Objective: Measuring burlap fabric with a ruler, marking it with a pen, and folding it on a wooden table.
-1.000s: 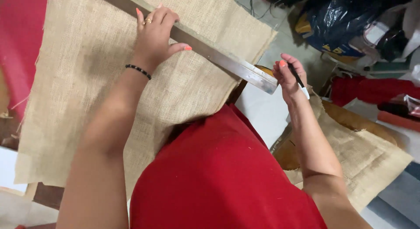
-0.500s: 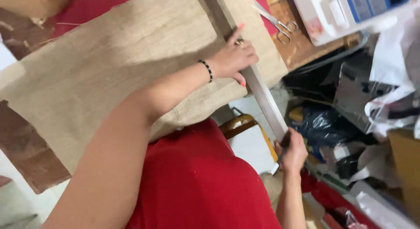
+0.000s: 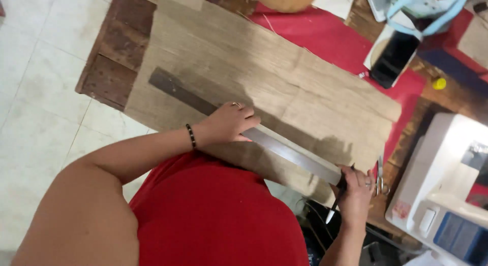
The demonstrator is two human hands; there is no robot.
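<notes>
A large sheet of tan burlap cloth (image 3: 244, 63) lies spread over a wooden table (image 3: 109, 73). A long metal ruler (image 3: 284, 150) rests on it near the table's front edge, running from the left to the lower right. My left hand (image 3: 230, 123) presses flat on the middle of the ruler; a black bead bracelet is on that wrist. My right hand (image 3: 356, 190) is at the ruler's right end, shut on a dark pen (image 3: 338, 197) whose tip touches the cloth beside the ruler.
Small scissors (image 3: 381, 179) lie just right of my right hand. A white sewing machine (image 3: 447, 190) stands at the lower right. Red cloth (image 3: 335, 40) lies under the burlap, with a black phone (image 3: 394, 57) on it. White tiled floor (image 3: 46, 113) shows at left.
The head camera has swung round, so the table now appears turned. My left hand stays pressed on the ruler and my right hand stays at its end with the pen.
</notes>
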